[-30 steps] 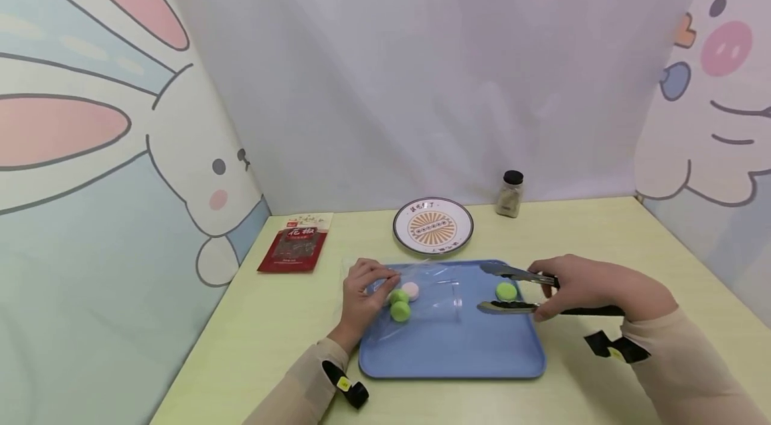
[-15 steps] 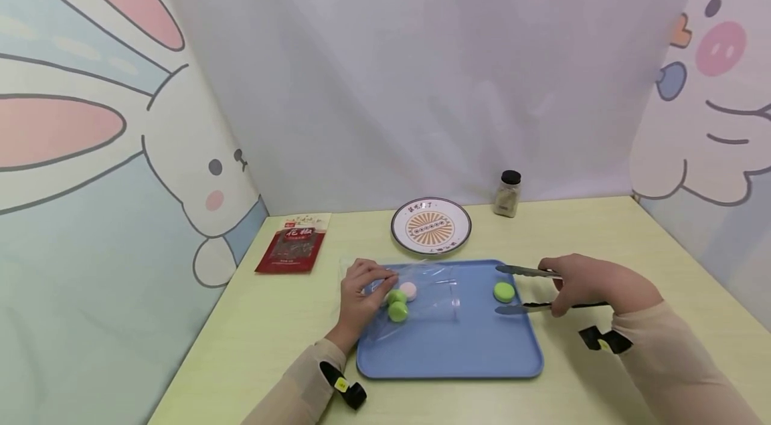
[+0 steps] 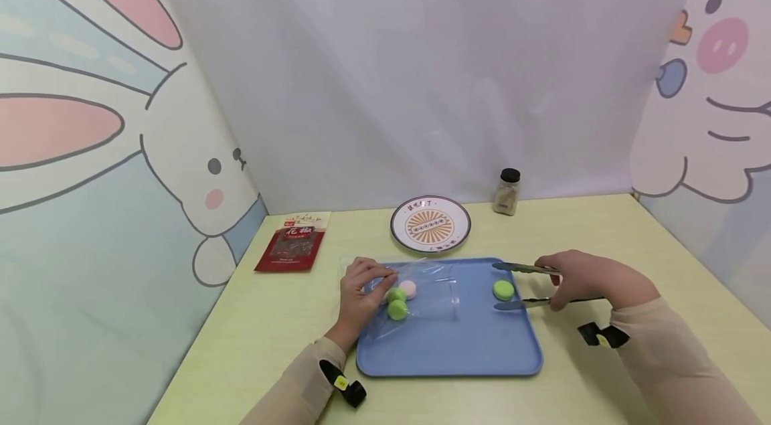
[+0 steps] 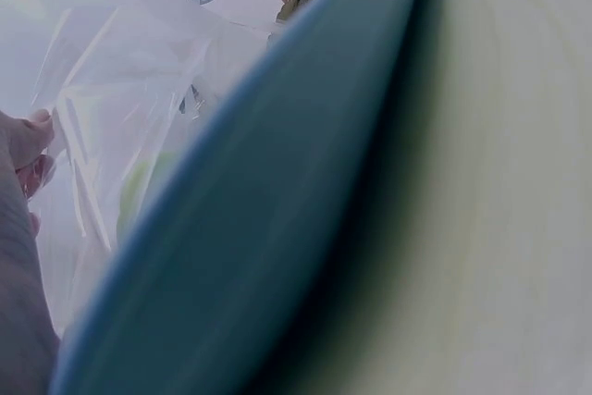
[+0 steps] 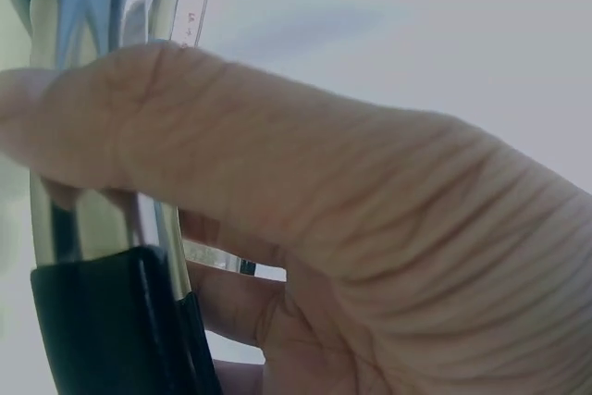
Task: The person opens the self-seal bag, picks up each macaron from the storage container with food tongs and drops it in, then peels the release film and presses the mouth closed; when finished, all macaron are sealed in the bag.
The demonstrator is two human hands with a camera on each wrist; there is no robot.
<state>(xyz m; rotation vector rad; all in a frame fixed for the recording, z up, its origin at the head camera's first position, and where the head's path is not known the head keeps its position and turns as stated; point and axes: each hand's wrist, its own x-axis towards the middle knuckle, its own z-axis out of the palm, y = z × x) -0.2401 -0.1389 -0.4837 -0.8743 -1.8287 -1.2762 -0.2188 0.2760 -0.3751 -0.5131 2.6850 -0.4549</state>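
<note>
Above the pale table [image 3: 602, 227] we find the left hand [image 3: 358, 298] pinching a clear bag [image 3: 429, 306], the right hand [image 3: 593, 281] gripping tongs [image 3: 525, 268] spread either side of a green macaron [image 3: 503, 290], frame lower right, light and fragile, we judge, best held by its sides.

A small, staged booth is suggested: the pale tabletop [image 3: 241, 338] is enclosed at the back by a plain, creased sheet [image 3: 391, 77] and at both sides by cartoon-printed hangings [image 3: 72, 278]. A touch of kitchen is lent by a plate [image 3: 430, 224], a blue tray [image 3: 452, 353] and a lidded jar [image 3: 507, 195].
</note>
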